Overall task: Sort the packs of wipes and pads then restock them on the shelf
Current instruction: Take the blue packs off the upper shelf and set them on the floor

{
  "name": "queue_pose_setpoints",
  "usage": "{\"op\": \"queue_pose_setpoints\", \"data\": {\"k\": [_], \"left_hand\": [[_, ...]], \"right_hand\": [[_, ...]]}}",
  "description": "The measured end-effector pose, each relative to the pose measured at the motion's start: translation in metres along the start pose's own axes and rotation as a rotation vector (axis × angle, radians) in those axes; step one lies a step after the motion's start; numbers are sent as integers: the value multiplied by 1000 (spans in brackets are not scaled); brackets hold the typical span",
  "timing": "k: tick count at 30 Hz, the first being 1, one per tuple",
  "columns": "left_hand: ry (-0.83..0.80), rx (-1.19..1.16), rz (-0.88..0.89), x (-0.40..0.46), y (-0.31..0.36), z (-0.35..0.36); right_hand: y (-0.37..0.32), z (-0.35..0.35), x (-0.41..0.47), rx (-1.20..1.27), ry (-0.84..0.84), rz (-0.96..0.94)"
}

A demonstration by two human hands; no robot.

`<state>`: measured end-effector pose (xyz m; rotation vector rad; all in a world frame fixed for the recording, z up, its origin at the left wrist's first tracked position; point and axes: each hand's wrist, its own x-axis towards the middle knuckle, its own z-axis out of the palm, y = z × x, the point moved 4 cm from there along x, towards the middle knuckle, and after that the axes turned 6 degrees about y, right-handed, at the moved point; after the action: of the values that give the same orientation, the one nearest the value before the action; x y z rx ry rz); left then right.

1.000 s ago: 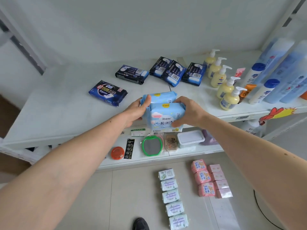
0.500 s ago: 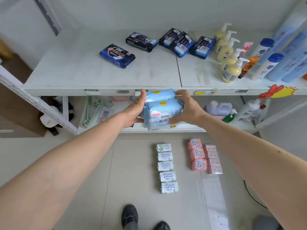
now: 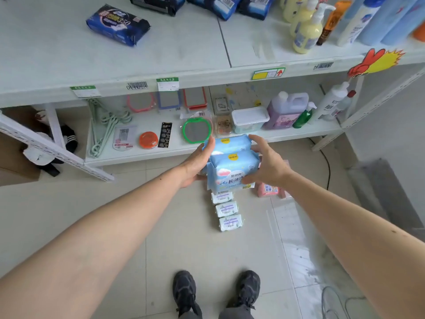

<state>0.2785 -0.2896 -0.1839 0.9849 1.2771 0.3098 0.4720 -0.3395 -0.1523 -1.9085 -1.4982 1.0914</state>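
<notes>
Blue pad packs (image 3: 232, 166) above floor wipes (image 3: 226, 209), pink packs (image 3: 268, 190).

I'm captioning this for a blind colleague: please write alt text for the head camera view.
Two hands, left hand and right hand, hold two light blue packs between them above the floor, before a white shelf with dark blue packs.

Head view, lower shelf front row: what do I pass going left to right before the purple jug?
Green hangers → needle card → orange round tin → black battery card → green-rimmed mirror → white lidded tub → purple jug.
</notes>
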Motion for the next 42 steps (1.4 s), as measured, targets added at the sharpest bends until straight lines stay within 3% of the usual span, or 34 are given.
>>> {"op": "queue_pose_setpoints", "data": {"k": [8, 22, 32, 42], "left_hand": [[4, 0, -44, 42, -64, 110], [86, -47, -162, 162, -210, 319], [80, -15, -96, 311, -359, 406], [75, 66, 81, 437, -425, 445]], "right_hand": [[119, -28, -34, 76, 4, 47], [406, -34, -56, 90, 6, 197], [622, 41, -19, 106, 152, 235], [761, 82, 48, 132, 274, 102]]}}
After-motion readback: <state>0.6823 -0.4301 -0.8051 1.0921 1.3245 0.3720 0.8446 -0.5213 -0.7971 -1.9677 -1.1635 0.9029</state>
